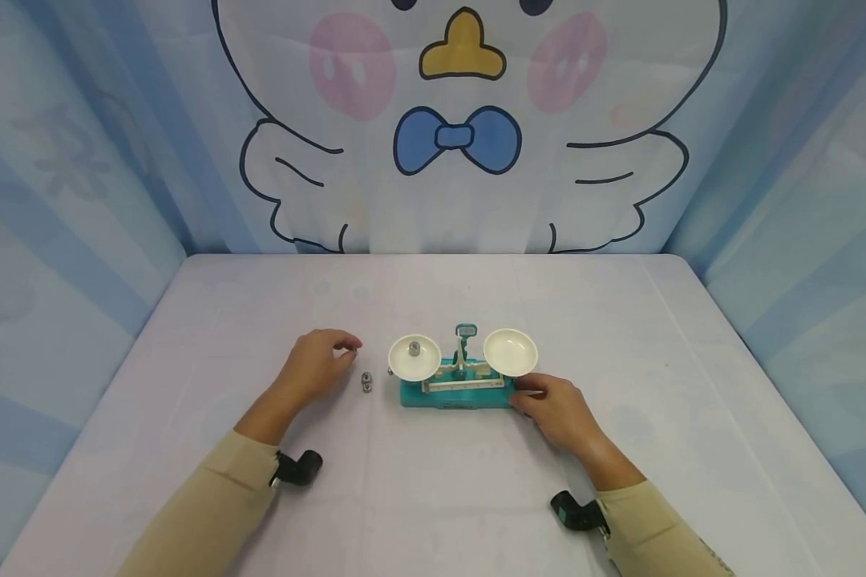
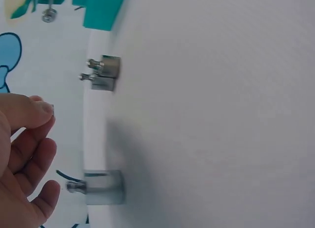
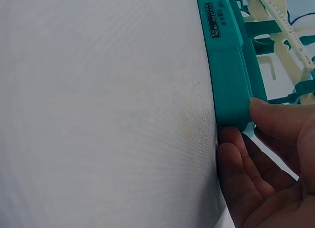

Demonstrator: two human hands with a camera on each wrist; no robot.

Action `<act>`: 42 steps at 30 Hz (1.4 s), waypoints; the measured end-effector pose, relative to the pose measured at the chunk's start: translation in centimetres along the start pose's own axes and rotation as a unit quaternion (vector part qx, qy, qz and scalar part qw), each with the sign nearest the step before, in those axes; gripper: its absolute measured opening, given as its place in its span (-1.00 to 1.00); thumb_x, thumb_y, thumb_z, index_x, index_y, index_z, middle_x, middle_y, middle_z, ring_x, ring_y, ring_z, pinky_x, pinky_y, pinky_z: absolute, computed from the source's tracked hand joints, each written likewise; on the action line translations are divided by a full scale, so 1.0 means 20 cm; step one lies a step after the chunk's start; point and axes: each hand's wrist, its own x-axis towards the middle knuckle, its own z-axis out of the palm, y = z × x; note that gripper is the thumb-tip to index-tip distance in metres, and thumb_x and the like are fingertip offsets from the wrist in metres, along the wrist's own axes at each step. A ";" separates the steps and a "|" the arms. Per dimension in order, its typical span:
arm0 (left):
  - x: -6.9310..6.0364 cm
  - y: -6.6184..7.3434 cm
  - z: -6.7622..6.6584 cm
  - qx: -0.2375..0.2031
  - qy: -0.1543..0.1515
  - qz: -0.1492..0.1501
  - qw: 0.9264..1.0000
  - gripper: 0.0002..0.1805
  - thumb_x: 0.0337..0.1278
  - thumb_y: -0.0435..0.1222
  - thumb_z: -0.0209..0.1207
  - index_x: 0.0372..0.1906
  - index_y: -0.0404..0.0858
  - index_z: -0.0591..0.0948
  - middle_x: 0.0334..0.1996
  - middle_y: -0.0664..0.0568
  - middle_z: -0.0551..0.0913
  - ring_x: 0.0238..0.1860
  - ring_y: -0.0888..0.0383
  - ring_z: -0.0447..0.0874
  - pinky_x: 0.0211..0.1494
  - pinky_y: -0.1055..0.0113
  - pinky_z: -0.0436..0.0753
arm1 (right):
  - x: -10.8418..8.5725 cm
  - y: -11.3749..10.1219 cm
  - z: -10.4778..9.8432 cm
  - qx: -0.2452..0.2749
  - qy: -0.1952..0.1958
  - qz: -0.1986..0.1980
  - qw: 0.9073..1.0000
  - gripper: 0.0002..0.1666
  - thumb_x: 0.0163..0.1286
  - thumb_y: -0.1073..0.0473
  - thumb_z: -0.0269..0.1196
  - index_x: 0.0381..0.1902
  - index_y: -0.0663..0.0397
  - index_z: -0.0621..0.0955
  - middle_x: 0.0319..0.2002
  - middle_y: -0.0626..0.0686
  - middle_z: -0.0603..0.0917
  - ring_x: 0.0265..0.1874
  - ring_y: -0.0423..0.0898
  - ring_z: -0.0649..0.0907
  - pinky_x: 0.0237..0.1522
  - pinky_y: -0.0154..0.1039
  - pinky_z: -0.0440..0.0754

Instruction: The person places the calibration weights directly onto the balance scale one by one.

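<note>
A teal balance scale (image 1: 458,393) with two cream pans stands on the table. My right hand (image 1: 557,409) grips the right end of its base, thumb on top and fingers curled at the end face (image 3: 231,102). On the left pan (image 1: 404,369) sits a metal weight (image 1: 414,349). My left hand (image 1: 317,362) hovers left of the scale, thumb and forefinger pinched together. A small grey sliver (image 2: 52,109), apparently a tiny metal weight, shows at those fingertips; most of it is hidden. Two knobbed metal weights (image 2: 106,73) stand side by side between that hand and the scale.
A larger knobbed weight (image 2: 104,187) stands near the left hand in the left wrist view; the head view does not show it. The right pan (image 1: 511,353) holds nothing visible. A patterned curtain (image 1: 455,208) hangs behind the white-covered table (image 1: 433,497).
</note>
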 end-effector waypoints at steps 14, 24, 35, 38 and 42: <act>-0.05 0.18 -0.10 -0.027 0.003 0.081 0.996 -0.74 0.34 -0.33 0.21 0.06 -0.21 0.73 0.06 -0.07 0.69 0.19 -0.10 0.54 0.25 -0.08 0.49 | 0.01 0.00 0.00 -0.011 0.000 0.002 1.000 -0.54 0.38 0.17 0.26 0.17 0.31 0.61 0.11 0.23 0.66 0.05 0.15 0.67 -0.04 -0.01 0.66; -0.06 0.26 -0.08 -0.040 -0.006 0.092 0.995 -0.72 0.33 -0.33 0.22 0.10 -0.20 0.70 0.04 -0.04 0.69 0.18 -0.06 0.54 0.23 -0.06 0.52 | 0.00 0.00 -0.01 -0.008 0.001 0.007 1.000 -0.55 0.38 0.18 0.27 0.16 0.32 0.61 0.10 0.23 0.66 0.04 0.15 0.67 -0.06 -0.02 0.67; -0.05 0.28 -0.02 -0.052 0.001 0.067 0.996 -0.79 0.30 -0.31 0.25 -0.01 -0.22 0.67 -0.04 -0.07 0.66 0.07 -0.06 0.56 0.11 0.01 0.60 | 0.00 -0.01 0.00 -0.004 0.005 0.003 1.000 -0.55 0.38 0.18 0.28 0.14 0.32 0.62 0.09 0.24 0.67 0.02 0.14 0.68 -0.08 -0.03 0.67; -0.05 0.29 -0.01 -0.046 0.006 0.071 0.996 -0.79 0.29 -0.31 0.27 -0.02 -0.23 0.68 -0.05 -0.05 0.67 0.07 -0.04 0.55 0.13 0.03 0.60 | -0.01 -0.01 0.00 -0.005 0.004 0.004 1.000 -0.56 0.37 0.18 0.28 0.14 0.32 0.62 0.09 0.23 0.67 0.02 0.14 0.68 -0.08 -0.03 0.67; -0.04 0.29 0.00 -0.035 0.014 0.081 0.996 -0.81 0.27 -0.33 0.28 -0.05 -0.23 0.70 -0.08 -0.02 0.70 0.07 -0.02 0.54 0.16 0.03 0.57 | -0.01 -0.01 0.00 -0.006 0.003 0.003 1.000 -0.56 0.37 0.18 0.28 0.14 0.32 0.62 0.08 0.23 0.68 0.02 0.14 0.68 -0.08 -0.03 0.67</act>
